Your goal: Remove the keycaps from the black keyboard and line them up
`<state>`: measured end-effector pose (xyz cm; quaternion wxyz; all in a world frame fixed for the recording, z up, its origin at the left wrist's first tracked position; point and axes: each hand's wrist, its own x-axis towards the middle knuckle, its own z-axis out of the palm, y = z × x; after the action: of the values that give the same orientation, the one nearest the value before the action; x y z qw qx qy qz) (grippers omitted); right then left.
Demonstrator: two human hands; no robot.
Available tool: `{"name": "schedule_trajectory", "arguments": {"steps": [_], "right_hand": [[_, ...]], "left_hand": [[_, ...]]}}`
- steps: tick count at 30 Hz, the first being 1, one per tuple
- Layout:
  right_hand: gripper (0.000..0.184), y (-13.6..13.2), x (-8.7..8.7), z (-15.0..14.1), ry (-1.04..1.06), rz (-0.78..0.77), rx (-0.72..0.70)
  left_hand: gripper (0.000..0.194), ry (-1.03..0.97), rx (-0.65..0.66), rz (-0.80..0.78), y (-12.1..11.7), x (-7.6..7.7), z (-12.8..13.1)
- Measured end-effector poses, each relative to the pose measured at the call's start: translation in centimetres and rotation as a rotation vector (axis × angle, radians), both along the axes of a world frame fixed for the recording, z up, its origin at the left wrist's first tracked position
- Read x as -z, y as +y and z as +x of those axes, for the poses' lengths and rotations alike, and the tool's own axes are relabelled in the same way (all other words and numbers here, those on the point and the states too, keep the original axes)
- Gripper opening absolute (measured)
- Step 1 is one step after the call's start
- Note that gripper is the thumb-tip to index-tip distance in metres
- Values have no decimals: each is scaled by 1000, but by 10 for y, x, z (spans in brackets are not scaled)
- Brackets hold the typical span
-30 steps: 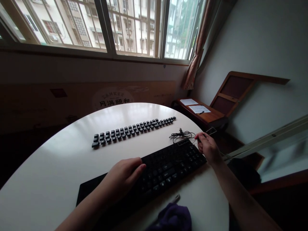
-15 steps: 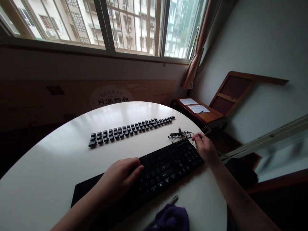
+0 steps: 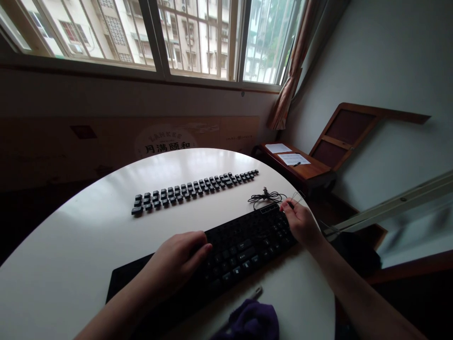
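Gripping a wire tool (image 3: 299,194) is the right hand (image 3: 300,221); left hand (image 3: 182,257) curled over the keyboard (image 3: 231,236), keycaps (image 3: 183,192) already off beyond both, seated keys (image 3: 255,259) remaining between

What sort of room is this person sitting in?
Probably a room in a home, though I can't be sure: a curtain hangs beside a barred window, and a wooden chair with papers on its seat stands beyond the white table.
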<state>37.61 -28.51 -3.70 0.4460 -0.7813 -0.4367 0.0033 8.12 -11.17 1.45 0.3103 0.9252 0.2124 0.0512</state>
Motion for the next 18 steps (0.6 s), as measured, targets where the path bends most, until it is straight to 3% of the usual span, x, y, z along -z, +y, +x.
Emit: {"name": "schedule_trajectory", "arguments": {"steps": [8,18], "right_hand": [[25,-1,0,-9,-132,7,-44],[34,-4,6,-3,110,140,67]], "left_hand": [[34,21,49,60,-1,5,0],[33,19,52,77,0,5,0]]}}
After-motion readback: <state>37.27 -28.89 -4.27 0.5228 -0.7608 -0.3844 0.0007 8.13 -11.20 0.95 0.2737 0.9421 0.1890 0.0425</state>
